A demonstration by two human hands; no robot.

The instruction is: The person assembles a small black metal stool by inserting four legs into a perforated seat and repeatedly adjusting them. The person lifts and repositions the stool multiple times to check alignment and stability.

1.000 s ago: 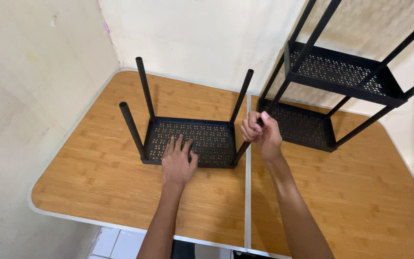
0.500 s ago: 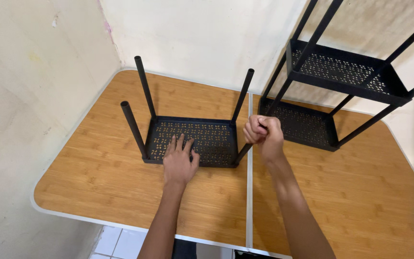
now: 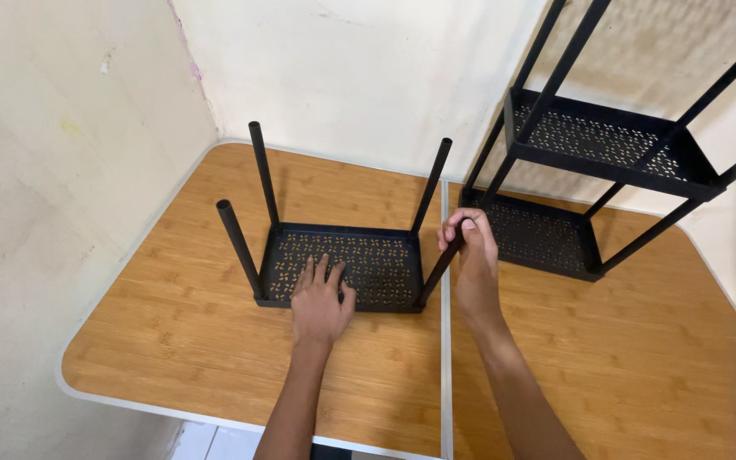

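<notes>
A small black perforated metal shelf tray [image 3: 359, 255] lies on the wooden table with black round poles standing up from its corners. My left hand [image 3: 320, 298] presses flat on the tray's front edge, fingers spread. My right hand [image 3: 468, 255] is closed around the top of the front right pole [image 3: 436, 274], which leans slightly to the right. The other three poles [image 3: 263, 175] stand free.
A taller black two-tier rack [image 3: 606, 153] of the same perforated metal stands at the back right of the table. The wooden table [image 3: 172, 324] has a seam down the middle and sits in a corner between two pale walls.
My right hand has shifted its grip slightly on the top of the front right pole. The left hand stays pressed on the tray.
</notes>
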